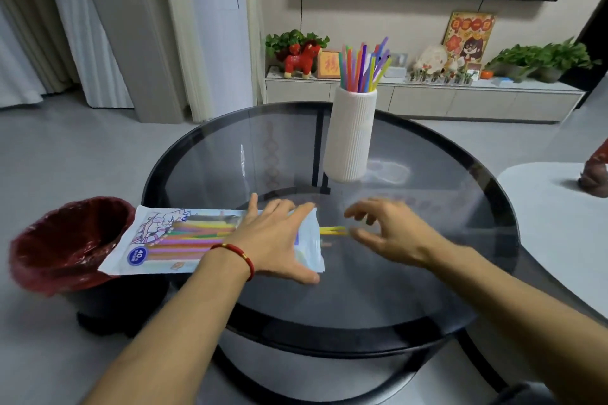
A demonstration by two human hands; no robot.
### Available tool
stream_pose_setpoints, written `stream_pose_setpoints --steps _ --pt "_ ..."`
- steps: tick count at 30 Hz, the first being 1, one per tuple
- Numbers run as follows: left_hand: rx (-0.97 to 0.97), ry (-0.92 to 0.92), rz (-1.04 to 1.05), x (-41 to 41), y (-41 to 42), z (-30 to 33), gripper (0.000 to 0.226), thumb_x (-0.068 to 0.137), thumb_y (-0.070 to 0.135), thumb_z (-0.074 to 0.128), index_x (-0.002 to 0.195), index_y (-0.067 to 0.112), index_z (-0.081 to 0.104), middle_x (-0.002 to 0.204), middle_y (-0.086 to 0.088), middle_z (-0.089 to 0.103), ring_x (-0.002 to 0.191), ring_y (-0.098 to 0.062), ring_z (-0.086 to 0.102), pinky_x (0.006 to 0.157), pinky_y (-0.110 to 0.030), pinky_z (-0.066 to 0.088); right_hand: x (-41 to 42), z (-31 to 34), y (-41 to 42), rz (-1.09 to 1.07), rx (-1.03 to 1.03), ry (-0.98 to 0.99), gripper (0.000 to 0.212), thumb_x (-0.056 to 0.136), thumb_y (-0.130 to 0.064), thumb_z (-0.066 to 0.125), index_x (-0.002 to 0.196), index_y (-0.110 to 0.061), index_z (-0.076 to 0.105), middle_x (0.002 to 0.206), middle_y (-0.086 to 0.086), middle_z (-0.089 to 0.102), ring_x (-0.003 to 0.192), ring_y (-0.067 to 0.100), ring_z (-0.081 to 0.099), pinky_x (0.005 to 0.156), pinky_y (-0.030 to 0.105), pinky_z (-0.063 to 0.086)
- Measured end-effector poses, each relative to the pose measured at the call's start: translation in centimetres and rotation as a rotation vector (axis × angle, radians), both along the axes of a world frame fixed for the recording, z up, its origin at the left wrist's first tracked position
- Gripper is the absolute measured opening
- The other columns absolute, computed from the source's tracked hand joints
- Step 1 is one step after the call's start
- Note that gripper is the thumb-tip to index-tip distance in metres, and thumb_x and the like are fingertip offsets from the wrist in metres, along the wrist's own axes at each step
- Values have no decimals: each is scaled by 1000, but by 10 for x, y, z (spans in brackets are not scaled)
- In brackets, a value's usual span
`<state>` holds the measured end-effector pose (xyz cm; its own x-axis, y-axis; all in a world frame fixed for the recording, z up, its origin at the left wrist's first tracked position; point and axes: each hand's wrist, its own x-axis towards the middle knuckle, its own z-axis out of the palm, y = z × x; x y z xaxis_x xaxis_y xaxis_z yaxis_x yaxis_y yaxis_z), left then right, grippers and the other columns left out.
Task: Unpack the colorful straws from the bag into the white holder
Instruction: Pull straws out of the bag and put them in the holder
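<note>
The straws (190,235) look light, thin and smooth, likely to slip and roll, and the bag (154,240) is soft film that would slide on the glass surface (427,273); the best hold is a pinch on the yellow ends (332,231) poking from the bag's right mouth. The bag lies at the surface's near left edge with most straws inside, while others already stand in the holder (350,135) at the far side. The left hand (273,237) lies flat, fingers spread, pinning the bag; the right hand (391,233) hovers just right of the yellow ends, fingers loosely curled and grasping nothing.
</note>
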<state>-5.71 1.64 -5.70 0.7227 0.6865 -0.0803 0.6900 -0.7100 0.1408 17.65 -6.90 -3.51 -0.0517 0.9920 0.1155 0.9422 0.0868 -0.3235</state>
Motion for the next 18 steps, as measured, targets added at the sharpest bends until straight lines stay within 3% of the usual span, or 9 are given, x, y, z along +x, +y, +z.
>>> stream_pose_setpoints --steps 2,4,6,9,12,16,18 --pt "9 -30 7 -1 0 0 127 51 88 57 155 34 7 146 4 38 139 -21 33 119 -65 3 -3 -26 -12 33 -48 -13 49 94 -44 68 138 -24 58 126 0 60 116 19 54 102 31 45" --pt "21 -88 14 -2 -2 -1 124 53 86 57 155 34 11 146 6 40 138 -20 35 121 -61 7 -6 -42 -14 17 -11 101 58 93 -47 71 142 -23 51 125 -1 54 115 16 49 100 27 43" --pt "18 -152 5 -1 -4 0 117 56 85 58 153 36 16 147 9 41 138 -18 37 121 -59 9 -8 -48 -12 -4 14 164 50 94 -40 72 137 -21 55 119 1 54 110 17 52 94 26 45" --pt "26 -221 -13 -1 -6 4 110 58 84 58 151 38 20 149 12 42 138 -13 38 122 -60 9 -13 -50 -7 -4 105 104 22 101 -28 66 114 -11 66 103 6 58 97 27 57 81 37 49" --pt "19 -219 -19 1 -11 5 110 59 84 55 153 38 19 150 12 42 140 -12 38 122 -59 9 -11 -50 -6 -8 168 104 18 103 -25 63 99 -8 64 92 8 60 84 29 57 73 44 50" --pt "-1 -199 -32 2 -15 7 113 61 84 55 155 37 14 153 9 39 142 -14 35 123 -57 10 -20 -46 -9 -79 243 461 10 97 -20 70 106 -17 73 91 -9 71 81 5 66 70 15 50" --pt "-7 -202 -36 5 -17 8 113 63 83 56 156 36 13 154 8 39 141 -15 36 122 -57 12 -26 -46 -11 -62 161 659 18 97 -23 71 114 -21 76 97 -12 76 83 0 70 72 14 54"
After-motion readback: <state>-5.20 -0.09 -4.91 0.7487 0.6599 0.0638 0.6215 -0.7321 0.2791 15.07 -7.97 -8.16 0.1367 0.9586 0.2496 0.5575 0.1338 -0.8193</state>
